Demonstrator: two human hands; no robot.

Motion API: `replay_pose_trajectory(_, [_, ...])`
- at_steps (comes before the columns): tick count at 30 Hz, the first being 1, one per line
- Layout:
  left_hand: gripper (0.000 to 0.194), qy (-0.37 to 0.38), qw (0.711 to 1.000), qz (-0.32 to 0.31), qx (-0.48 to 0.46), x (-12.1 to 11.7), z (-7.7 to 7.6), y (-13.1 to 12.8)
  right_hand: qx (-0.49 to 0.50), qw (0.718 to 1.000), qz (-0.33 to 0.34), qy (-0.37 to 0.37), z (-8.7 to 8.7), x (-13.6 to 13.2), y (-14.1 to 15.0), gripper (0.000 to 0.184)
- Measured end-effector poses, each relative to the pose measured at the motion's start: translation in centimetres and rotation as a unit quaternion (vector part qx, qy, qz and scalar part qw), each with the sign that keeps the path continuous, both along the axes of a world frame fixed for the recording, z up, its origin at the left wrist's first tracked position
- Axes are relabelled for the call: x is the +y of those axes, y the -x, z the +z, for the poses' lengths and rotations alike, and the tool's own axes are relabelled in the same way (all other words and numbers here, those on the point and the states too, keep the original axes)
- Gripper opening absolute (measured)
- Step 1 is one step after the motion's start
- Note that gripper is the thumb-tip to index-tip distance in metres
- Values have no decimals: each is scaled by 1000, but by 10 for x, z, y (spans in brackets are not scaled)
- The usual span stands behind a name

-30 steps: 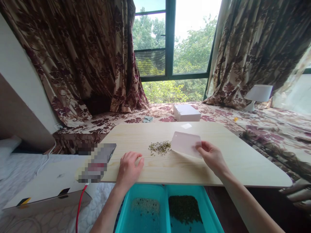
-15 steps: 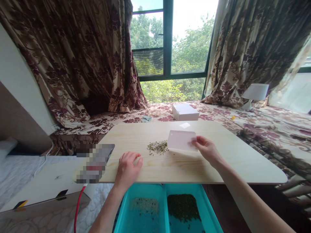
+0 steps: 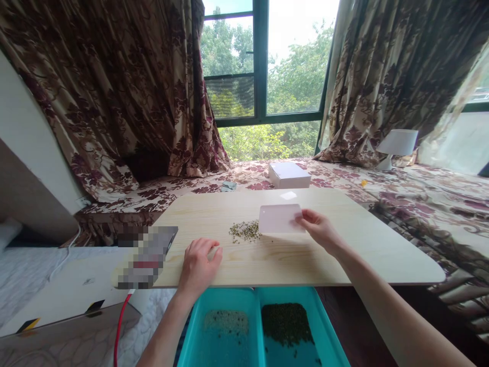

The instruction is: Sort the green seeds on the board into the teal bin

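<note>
My right hand (image 3: 320, 228) pinches the right edge of a whitish flat plastic scraper (image 3: 279, 218) with a small hole in one corner. The scraper's left end meets the right side of a loose pile of small greenish-brown beans or seeds (image 3: 244, 231) on the pale wooden tabletop (image 3: 344, 244). A few stray grains lie just below the scraper. Near the table's front edge, my left hand (image 3: 200, 262) rests on the wood, left of the pile, thumb apart from the bent fingers and nothing visibly held.
Below the front edge sits a turquoise two-compartment bin (image 3: 256, 326), with pale grains on the left and dark green ones on the right. A phone-like device (image 3: 147, 260) with a red cable (image 3: 121, 321) lies left. Beyond the table are a white box (image 3: 289, 176) and a lamp (image 3: 397, 142).
The scraper in my right hand has shifted slightly left against the pile's edge. My left hand stays in place on the tabletop. The whole view has moved a little.
</note>
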State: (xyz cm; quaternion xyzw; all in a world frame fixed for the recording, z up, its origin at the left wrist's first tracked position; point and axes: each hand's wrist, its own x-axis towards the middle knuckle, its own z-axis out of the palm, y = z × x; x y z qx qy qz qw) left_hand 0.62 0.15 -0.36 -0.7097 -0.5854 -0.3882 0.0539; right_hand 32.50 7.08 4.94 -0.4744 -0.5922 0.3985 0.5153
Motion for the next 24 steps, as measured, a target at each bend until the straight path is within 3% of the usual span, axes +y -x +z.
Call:
replay_pose_trajectory(8, [13,4,1000,2,2,0,0,1,-15,1000,22,9,7,-7,-8,42])
replay_pose_trajectory(17, [13,0,1000,0,1,0,1,0,-1,999,-25,33,5,-23,-27,42])
replay_pose_trajectory(24, [14,6,1000,2,3,-1,1,0,7,1000,-6,24,2,-23,-8,37])
